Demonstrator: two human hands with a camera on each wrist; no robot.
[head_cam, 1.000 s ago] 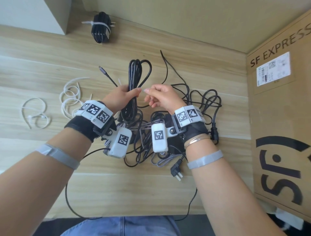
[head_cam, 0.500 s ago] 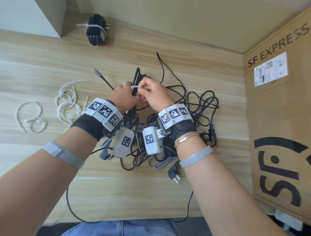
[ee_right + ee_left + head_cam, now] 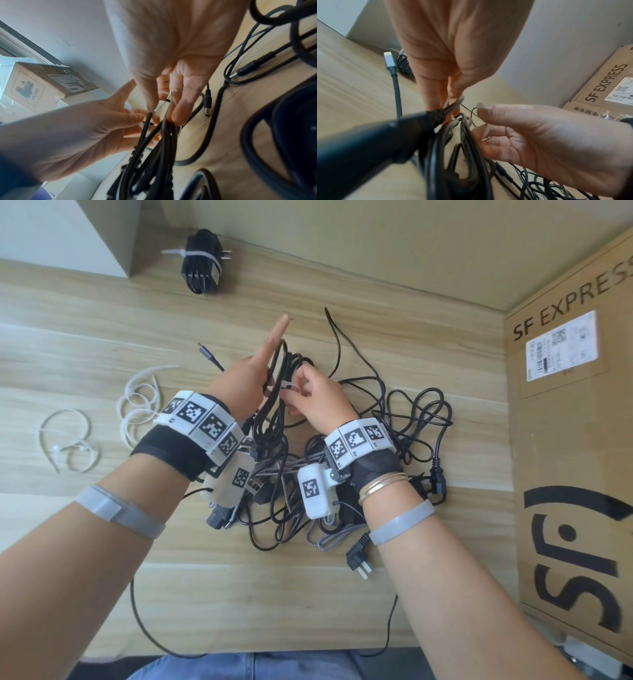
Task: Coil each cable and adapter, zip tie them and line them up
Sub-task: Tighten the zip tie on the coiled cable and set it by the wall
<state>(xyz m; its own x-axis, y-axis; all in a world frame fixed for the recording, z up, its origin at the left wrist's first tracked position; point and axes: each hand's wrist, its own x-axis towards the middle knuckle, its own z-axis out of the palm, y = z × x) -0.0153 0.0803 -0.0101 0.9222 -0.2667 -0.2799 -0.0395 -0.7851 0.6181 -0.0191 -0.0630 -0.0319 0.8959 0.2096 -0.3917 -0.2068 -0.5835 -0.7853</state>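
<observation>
A black cable coil (image 3: 281,361) is held up over the cable pile. My left hand (image 3: 260,374) grips its strands between thumb and lower fingers, with the index finger stretched straight out past the loops. My right hand (image 3: 308,393) pinches a white zip tie (image 3: 287,386) that lies against the coil's middle. In the right wrist view the zip tie (image 3: 169,100) runs between my right fingertips (image 3: 178,115) down onto the coil (image 3: 154,148). In the left wrist view my left fingers (image 3: 453,100) pinch at the top of the coil (image 3: 467,148).
A tangle of loose black and braided cables (image 3: 404,419) lies under both wrists, with a plug (image 3: 358,556) at its front. A tied black bundle (image 3: 202,263) sits at the back. Spare zip ties (image 3: 137,402) lie left. A cardboard box (image 3: 575,474) stands right.
The hands closed together on the coil with the tie. Since then my left index finger has straightened outward and the coil's loops show again between the hands.
</observation>
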